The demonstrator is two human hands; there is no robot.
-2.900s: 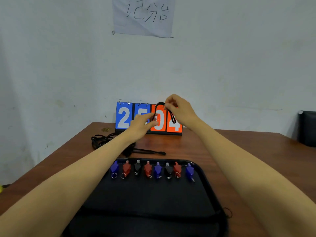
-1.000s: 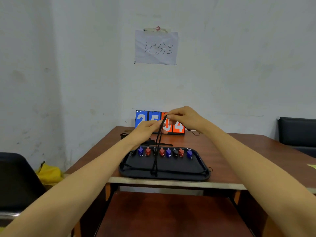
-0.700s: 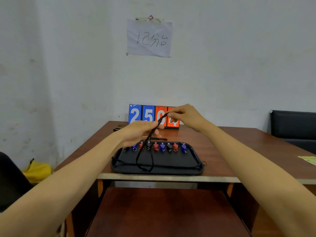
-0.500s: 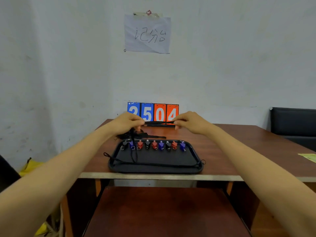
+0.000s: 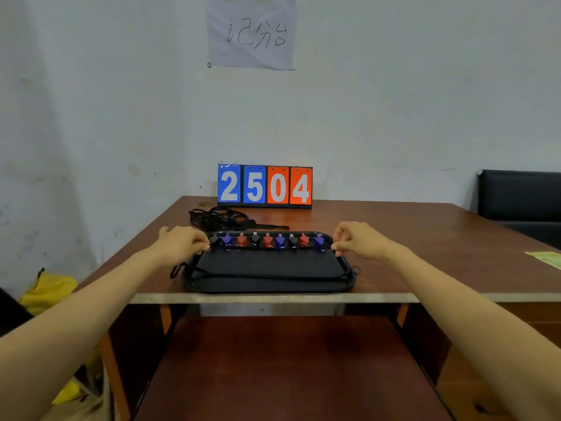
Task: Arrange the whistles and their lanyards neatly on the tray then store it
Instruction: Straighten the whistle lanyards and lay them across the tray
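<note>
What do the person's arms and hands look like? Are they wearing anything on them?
The left arm and right arm are bare, with no sleeves in view. The left hand and right hand have no gloves. I can see no watch, bracelet or rings on them.

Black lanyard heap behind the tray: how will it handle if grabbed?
Probably floppy: the lanyard heap lies in loose loops on the table, holding no shape. Likely tangled, so lifting one cord may drag others along. Seems light: thin cords.
</note>
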